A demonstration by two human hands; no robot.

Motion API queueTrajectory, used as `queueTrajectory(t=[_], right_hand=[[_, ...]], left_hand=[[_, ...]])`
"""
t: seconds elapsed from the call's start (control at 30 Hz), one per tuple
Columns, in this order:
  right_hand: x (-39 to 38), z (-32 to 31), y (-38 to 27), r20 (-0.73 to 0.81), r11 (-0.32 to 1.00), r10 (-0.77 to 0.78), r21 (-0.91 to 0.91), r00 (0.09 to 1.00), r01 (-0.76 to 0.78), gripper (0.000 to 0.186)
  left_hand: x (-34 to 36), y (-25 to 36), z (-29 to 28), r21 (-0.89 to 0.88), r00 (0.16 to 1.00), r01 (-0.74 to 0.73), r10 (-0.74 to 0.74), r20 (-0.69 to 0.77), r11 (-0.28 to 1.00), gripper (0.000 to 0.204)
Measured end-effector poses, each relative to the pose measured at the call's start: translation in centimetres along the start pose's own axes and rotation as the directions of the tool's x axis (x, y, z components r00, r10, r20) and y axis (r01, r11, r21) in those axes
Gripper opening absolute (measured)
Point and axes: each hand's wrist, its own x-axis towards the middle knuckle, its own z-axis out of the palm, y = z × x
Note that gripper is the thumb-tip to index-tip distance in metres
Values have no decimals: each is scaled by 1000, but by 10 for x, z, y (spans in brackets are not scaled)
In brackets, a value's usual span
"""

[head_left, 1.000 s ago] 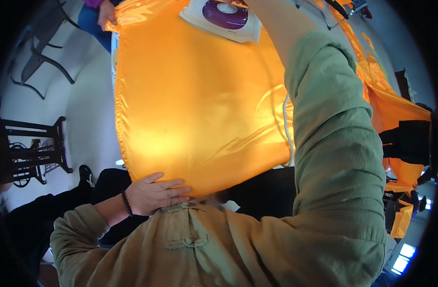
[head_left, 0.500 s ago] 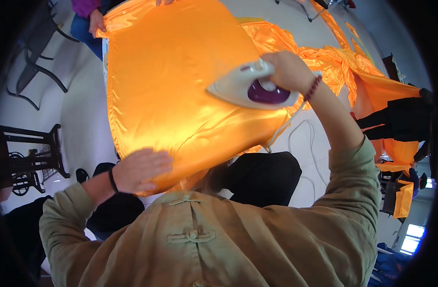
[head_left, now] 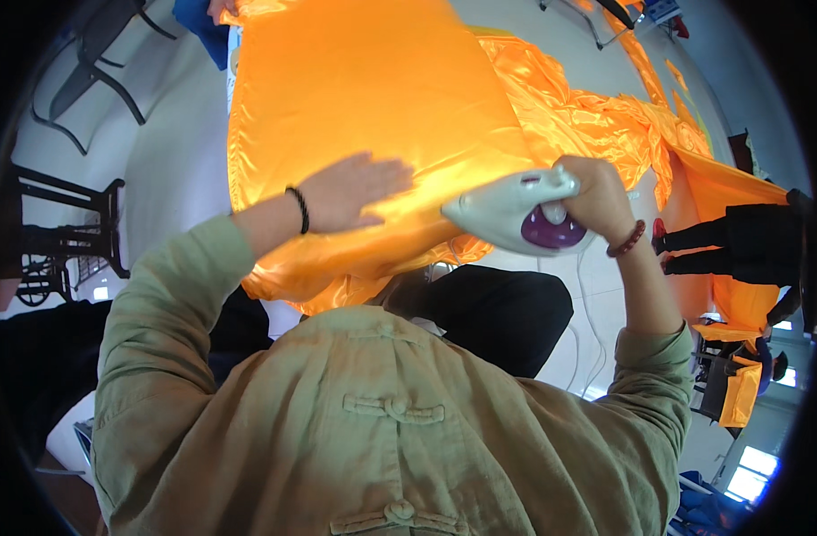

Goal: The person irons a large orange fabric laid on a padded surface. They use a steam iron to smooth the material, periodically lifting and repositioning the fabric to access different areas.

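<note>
Shiny orange satin cloth point(head_left: 355, 98) is spread over a board in front of me, its near edge drooping towards my lap. My right hand point(head_left: 596, 198) grips the handle of a white clothes iron point(head_left: 498, 210) with a purple water tank, at the cloth's near right edge. The iron's tip points left; whether its soleplate touches the cloth I cannot tell. Palm down, my left hand point(head_left: 350, 192) has its fingers stretched out over the cloth's near left part, slightly blurred. It holds nothing.
Another person's hand point(head_left: 221, 9) is at the cloth's far left corner. Crumpled orange satin point(head_left: 596, 112) trails off to the right, near a person in dark clothes point(head_left: 757, 237). A grey chair point(head_left: 91, 67) and a black metal stand point(head_left: 69, 219) are at left. A cord point(head_left: 596, 335) hangs at right.
The iron has moved right and nearer to me in my right hand. My left hand has moved from the cloth's near left edge further in and to the right.
</note>
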Motion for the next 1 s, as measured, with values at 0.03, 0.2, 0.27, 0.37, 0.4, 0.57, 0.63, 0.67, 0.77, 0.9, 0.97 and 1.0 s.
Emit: queueTrajectory(t=[0.03, 0.2, 0.27, 0.37, 0.4, 0.57, 0.63, 0.67, 0.77, 0.9, 0.97, 1.0], right_hand=[[8, -4, -1, -35, 1000, -15, -28, 999, 14, 22], [77, 4, -28, -82, 983, -111, -154, 990, 98, 22], [106, 24, -46, -55, 984, -50, -173, 997, 39, 24], [124, 37, -71, -5, 969, -194, -159, 981, 191, 17], [124, 42, -81, 26, 965, -207, -162, 978, 208, 17], [93, 68, -145, 67, 907, -400, -118, 914, 405, 14], [74, 72, -166, 80, 887, -447, -89, 891, 453, 14], [64, 73, -173, 90, 877, -469, -69, 879, 475, 16], [36, 71, -181, 94, 812, -583, 58, 807, 581, 30], [32, 64, -182, 204, 867, -478, -49, 855, 496, 29], [47, 55, -182, 183, 923, -377, -6, 908, 384, 24], [58, 48, -182, 163, 939, -336, 132, 928, 317, 24]], left_hand=[[-15, 17, 7, -38, 996, -90, 90, 6, 995, 72], [-82, 73, 47, -94, 890, -361, 373, 262, 928, 59], [-103, 77, 50, -226, 937, -329, 347, 41, 917, 54], [-137, 72, 32, -271, 978, -44, -14, -210, 961, 50], [-148, 69, 25, -301, 929, 105, -201, -310, 948, 50], [-156, 22, 12, -931, 129, 224, -956, -265, 288, 40], [-160, 6, 17, -974, 115, -57, -971, 210, -218, 37], [-164, 0, 20, -885, 209, -137, -886, 413, -445, 36], [-166, 15, 42, -926, 196, -179, -935, 297, -332, 32], [-171, 62, 68, -936, 96, -243, -966, 239, -256, 26], [-172, 88, 78, -933, 17, -231, -960, 279, -275, 24], [-173, 100, 82, -944, -4, -191, -961, 277, -271, 24]])
